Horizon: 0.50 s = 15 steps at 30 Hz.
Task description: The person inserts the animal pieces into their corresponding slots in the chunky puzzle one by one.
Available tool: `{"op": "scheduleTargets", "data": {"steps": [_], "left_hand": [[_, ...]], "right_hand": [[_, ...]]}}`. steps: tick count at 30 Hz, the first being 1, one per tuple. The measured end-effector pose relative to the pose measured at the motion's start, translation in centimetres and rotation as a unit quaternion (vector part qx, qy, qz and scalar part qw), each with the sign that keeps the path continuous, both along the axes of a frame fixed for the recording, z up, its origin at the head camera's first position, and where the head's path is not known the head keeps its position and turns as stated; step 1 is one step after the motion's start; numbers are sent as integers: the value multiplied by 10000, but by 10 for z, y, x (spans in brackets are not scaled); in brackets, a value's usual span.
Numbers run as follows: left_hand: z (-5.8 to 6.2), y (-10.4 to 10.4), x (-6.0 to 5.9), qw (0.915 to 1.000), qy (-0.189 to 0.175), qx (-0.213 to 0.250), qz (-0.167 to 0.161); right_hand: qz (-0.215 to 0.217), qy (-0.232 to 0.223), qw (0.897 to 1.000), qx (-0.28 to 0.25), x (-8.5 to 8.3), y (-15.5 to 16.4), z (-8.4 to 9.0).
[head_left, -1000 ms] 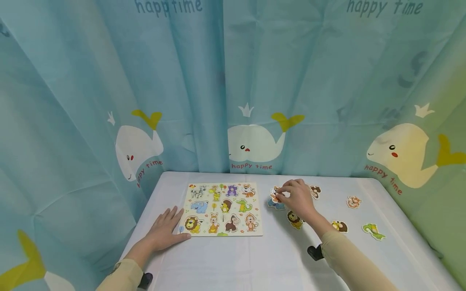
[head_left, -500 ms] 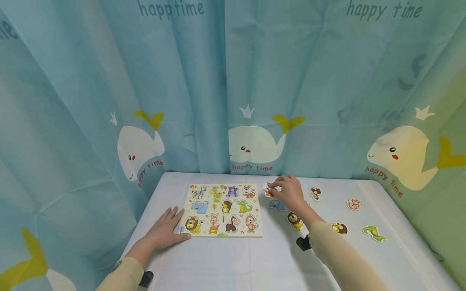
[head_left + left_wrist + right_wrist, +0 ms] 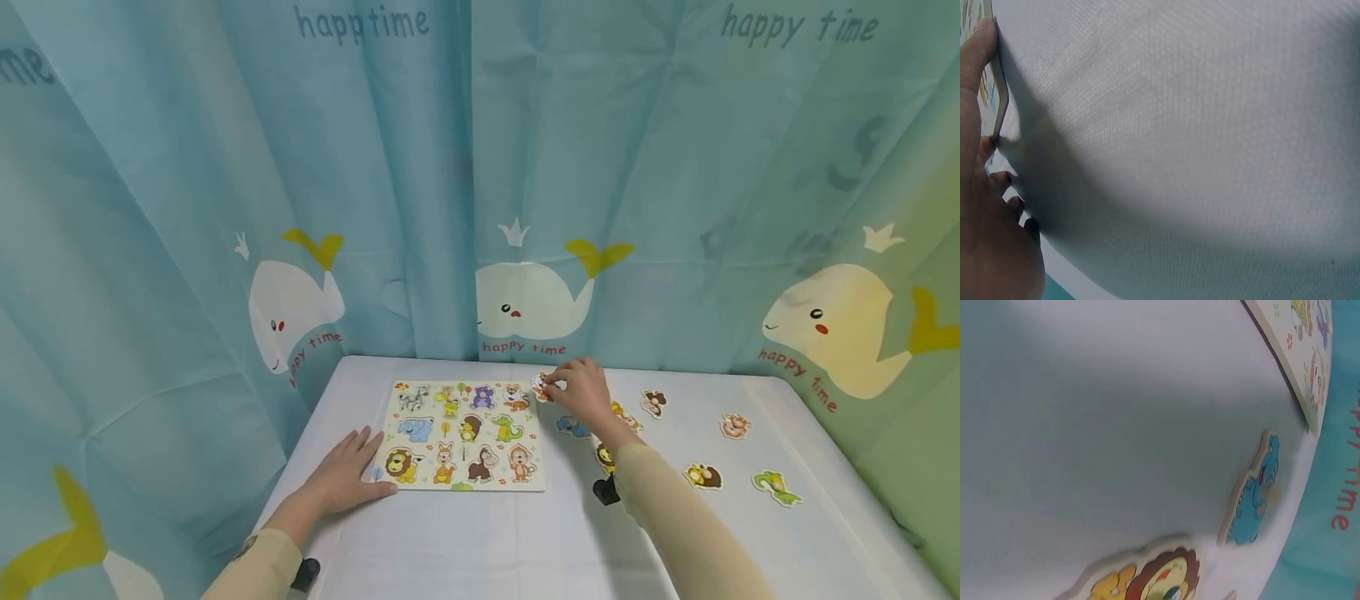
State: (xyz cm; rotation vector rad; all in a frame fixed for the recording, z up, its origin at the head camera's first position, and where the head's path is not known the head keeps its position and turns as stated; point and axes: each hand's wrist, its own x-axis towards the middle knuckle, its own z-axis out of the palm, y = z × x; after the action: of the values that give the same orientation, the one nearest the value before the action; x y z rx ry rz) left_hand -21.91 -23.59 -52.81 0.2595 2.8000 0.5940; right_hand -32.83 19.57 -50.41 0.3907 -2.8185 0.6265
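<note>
Our right hand (image 3: 581,392) pinching an animal piece (image 3: 542,387) at the puzzle board's (image 3: 463,433) far corner, our left hand (image 3: 343,477) flat with fingers straight, touching the board's near edge on the bench (image 3: 480,542)

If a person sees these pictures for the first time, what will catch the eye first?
Probably the blue whale curtain that fills the view behind the white table. Next comes the animal puzzle board on the table, with the left hand flat at its near left corner. The right hand pinches a piece by the board's far right corner.
</note>
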Motion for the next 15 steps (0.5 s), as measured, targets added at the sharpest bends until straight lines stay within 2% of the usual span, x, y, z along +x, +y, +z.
{"op": "scheduleTargets", "data": {"steps": [6, 15], "left_hand": [[3, 0, 1, 10000, -30, 21, 56], [-1, 1, -2, 10000, -5, 34, 87]], "right_hand": [[70, -121, 9999, -25, -5, -9, -3], [126, -147, 9998, 17, -11, -16, -9]]}}
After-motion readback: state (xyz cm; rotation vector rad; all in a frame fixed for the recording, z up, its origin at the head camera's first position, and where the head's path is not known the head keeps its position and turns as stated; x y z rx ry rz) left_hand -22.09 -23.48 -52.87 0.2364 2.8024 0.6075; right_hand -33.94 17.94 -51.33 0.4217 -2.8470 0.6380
